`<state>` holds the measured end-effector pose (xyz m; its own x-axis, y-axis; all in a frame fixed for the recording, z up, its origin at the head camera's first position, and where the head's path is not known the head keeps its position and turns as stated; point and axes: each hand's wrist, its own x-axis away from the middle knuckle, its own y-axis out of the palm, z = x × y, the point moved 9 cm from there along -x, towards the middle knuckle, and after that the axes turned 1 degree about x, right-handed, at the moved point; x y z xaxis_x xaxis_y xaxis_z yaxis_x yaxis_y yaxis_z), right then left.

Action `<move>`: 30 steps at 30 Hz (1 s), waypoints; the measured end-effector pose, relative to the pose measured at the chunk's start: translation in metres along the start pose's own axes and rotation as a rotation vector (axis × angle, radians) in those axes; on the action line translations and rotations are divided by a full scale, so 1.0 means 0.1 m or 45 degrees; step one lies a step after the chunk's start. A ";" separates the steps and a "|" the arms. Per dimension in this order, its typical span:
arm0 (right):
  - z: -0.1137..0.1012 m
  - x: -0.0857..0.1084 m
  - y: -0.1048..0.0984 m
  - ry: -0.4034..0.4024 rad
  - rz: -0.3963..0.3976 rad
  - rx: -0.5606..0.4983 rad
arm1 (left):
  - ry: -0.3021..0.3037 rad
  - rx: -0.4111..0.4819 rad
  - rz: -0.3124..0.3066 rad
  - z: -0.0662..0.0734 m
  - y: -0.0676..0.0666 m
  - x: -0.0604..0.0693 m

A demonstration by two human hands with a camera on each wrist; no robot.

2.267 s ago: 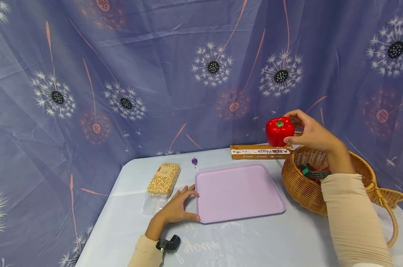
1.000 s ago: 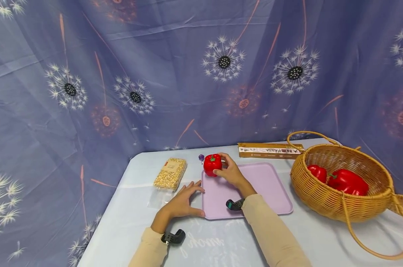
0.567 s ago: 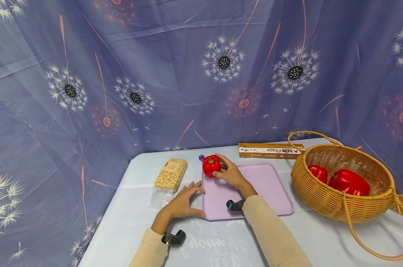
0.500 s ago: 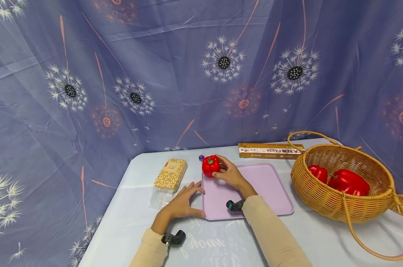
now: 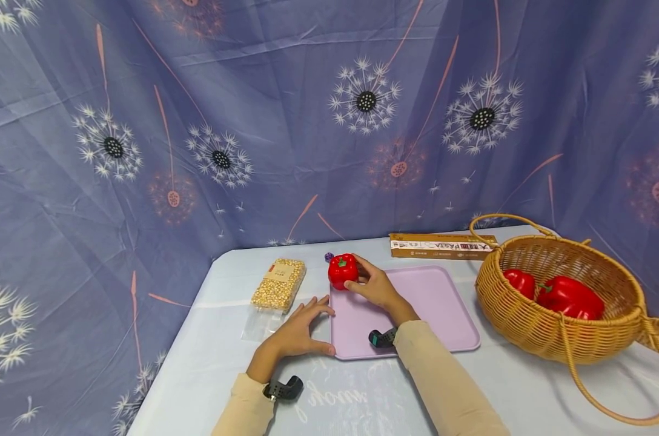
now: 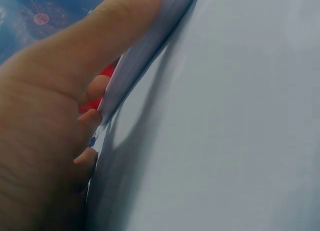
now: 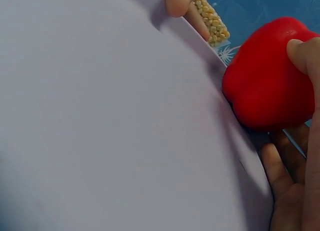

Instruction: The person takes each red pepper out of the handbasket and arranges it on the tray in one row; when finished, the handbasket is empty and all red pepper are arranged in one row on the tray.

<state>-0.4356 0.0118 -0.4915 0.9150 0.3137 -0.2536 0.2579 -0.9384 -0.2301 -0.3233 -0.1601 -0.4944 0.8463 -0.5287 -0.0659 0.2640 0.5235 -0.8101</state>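
A red bell pepper [image 5: 343, 271] with a green stem is at the back left corner of the lilac tray [image 5: 417, 309]. My right hand [image 5: 377, 287] grips it from the right, thumb in front and fingers behind. In the right wrist view the pepper [image 7: 272, 76] lies against the rim, with the thumb on its side. My left hand [image 5: 295, 332] touches the tray's left edge with thumb and fingers spread. The left wrist view shows the left thumb [image 6: 95, 41] along the rim, the other fingertips beside it and a bit of red behind them.
A wicker basket [image 5: 558, 330] with red peppers [image 5: 572, 298] stands at the right, its handle loop reaching forward. A pasta box [image 5: 441, 246] lies behind the tray. Left of it are a bag of yellow kernels [image 5: 279, 284] and a small purple item [image 5: 329, 257].
The right hand has carried the pepper from above the basket leftward and down to the tray's back left corner, then slightly further left. The left hand has stayed at the tray's edge.
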 end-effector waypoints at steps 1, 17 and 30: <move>0.00 0.00 0.00 -0.002 -0.002 -0.002 | -0.002 -0.001 0.000 0.00 0.00 0.00; -0.01 0.00 0.02 -0.018 -0.010 0.020 | -0.003 0.012 0.013 0.00 0.00 0.01; -0.04 0.01 0.03 -0.062 -0.031 0.003 | 0.016 0.014 0.022 0.01 -0.01 0.01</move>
<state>-0.4325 0.0089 -0.4884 0.8924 0.3428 -0.2934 0.2788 -0.9302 -0.2388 -0.3219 -0.1600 -0.4932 0.8447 -0.5281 -0.0873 0.2545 0.5397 -0.8025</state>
